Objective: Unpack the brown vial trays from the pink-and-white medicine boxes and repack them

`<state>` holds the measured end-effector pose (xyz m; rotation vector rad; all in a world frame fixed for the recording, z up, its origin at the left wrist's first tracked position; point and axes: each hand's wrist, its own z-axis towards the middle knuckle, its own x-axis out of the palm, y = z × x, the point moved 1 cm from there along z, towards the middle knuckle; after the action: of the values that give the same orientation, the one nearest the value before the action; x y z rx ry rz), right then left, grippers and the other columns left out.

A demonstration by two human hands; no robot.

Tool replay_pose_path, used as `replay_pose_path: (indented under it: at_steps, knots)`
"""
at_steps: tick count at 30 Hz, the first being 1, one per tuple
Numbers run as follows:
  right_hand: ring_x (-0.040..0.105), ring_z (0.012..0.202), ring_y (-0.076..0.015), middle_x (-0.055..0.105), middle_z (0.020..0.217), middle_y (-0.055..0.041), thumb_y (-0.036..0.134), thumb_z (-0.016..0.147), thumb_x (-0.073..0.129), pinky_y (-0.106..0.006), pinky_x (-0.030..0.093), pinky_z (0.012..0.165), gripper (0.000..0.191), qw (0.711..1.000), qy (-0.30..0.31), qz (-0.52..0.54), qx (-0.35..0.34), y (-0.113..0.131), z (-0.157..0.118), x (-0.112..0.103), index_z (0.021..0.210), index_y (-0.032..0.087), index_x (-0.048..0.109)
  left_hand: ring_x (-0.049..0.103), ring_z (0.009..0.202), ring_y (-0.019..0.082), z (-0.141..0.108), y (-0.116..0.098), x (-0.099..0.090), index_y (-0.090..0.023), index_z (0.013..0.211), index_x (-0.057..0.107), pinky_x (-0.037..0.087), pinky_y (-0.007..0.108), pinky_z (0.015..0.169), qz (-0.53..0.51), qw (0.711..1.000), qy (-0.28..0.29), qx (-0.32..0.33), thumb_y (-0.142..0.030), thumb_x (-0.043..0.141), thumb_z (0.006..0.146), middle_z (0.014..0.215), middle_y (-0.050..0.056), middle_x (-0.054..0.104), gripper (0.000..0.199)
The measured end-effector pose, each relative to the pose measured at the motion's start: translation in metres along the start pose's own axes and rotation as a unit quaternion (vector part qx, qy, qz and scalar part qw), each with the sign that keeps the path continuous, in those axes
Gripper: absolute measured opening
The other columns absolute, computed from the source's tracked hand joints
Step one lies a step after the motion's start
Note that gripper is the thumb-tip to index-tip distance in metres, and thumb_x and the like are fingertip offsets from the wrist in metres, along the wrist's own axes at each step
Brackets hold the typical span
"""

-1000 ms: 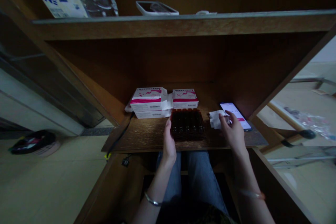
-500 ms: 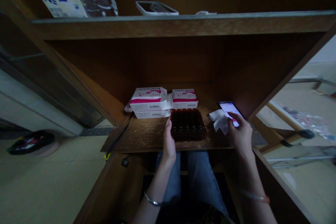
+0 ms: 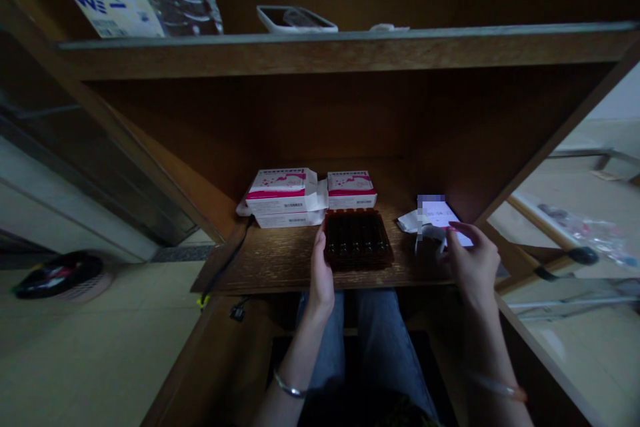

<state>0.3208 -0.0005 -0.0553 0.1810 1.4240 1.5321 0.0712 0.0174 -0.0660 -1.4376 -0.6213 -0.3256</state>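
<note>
Our left hand (image 3: pixel 320 260), fingers curled, touches the left side of one dark ampoule tray (image 3: pixel 358 239) near the front edge of the counter (image 3: pixel 260 270); our right hand (image 3: pixel 475 260) pinches one white paper slip (image 3: pixel 429 238) over one phone (image 3: pixel 443 215). Three pink-and-white boxes (image 3: pixel 283 190) sit behind the tray.

Both bare forearms (image 3: pixel 295 347) reach forward; the left hand (image 3: pixel 321 260) stands on edge, fingers (image 3: pixel 319 233) together, while the right hand (image 3: pixel 475 260) arches palm-down, fingers (image 3: pixel 457 230) curled.

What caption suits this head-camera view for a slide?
Left hand against a tray of dark glass vials, right hand at white paper over a lit smartphone on a wooden shelf.
</note>
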Motion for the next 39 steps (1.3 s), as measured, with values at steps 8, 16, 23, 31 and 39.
replay_pose_path:
  at_steps: [8, 16, 23, 31, 39]
  knots:
    - [0.067, 0.095, -0.0290, 0.071, 0.104, -0.0173, 0.041, 0.082, 0.058, -0.042, 0.052, 0.077, 0.037, 0.982, -0.139, 0.119, -0.045, 0.009, -0.001, -0.001, 0.099, 0.013, 0.075, 0.043, 0.142, 0.018, -0.002, -0.007, 0.007, -0.022, 0.124, 0.069, 0.028, 0.032, 0.122, -0.032, 0.999, -0.003, -0.011, -0.042, 0.053, 0.094, 0.142, 0.000, 0.059, 0.039]
    - [0.048, 0.138, -0.0260, 0.061, 0.140, -0.0052, 0.047, 0.084, 0.064, -0.047, 0.031, 0.118, 0.045, 0.898, 0.151, 0.412, 0.047, 0.044, -0.043, 0.049, 0.124, 0.026, 0.068, 0.044, 0.142, 0.019, 0.005, -0.005, 0.010, -0.024, 0.122, 0.069, 0.027, 0.034, 0.122, -0.026, 0.999, -0.005, -0.027, -0.041, 0.054, 0.093, 0.139, 0.000, 0.062, 0.037]
    - [0.035, 0.147, -0.0229, 0.054, 0.147, -0.0010, 0.052, 0.081, 0.067, -0.043, 0.018, 0.125, 0.053, 0.848, 0.262, 0.441, 0.131, 0.048, -0.068, 0.074, 0.128, 0.028, 0.067, 0.037, 0.146, 0.019, 0.005, -0.005, 0.006, -0.025, 0.125, 0.067, 0.022, 0.036, 0.124, -0.005, 0.999, 0.006, -0.042, -0.038, 0.058, 0.090, 0.147, -0.001, 0.055, 0.038]
    - [0.043, 0.142, -0.0239, 0.061, 0.141, -0.0030, 0.050, 0.079, 0.069, -0.043, 0.025, 0.123, 0.053, 0.844, 0.268, 0.438, 0.154, 0.047, -0.059, 0.068, 0.126, 0.027, 0.067, 0.046, 0.140, 0.023, 0.005, -0.020, 0.005, -0.025, 0.128, 0.065, 0.032, 0.040, 0.119, 0.135, 0.991, 0.022, -0.005, -0.041, 0.055, 0.089, 0.142, 0.002, 0.060, 0.043]
    - [0.057, 0.128, -0.0243, 0.069, 0.127, -0.0037, 0.037, 0.078, 0.068, -0.041, 0.042, 0.111, 0.038, 0.858, 0.247, 0.430, 0.132, 0.070, 0.018, 0.072, 0.114, 0.026, 0.070, 0.059, 0.126, 0.027, 0.065, -0.071, 0.036, -0.026, 0.102, 0.075, 0.036, 0.039, 0.114, 0.305, 0.943, 0.115, 0.073, -0.037, 0.062, 0.085, 0.121, 0.005, 0.072, 0.024]
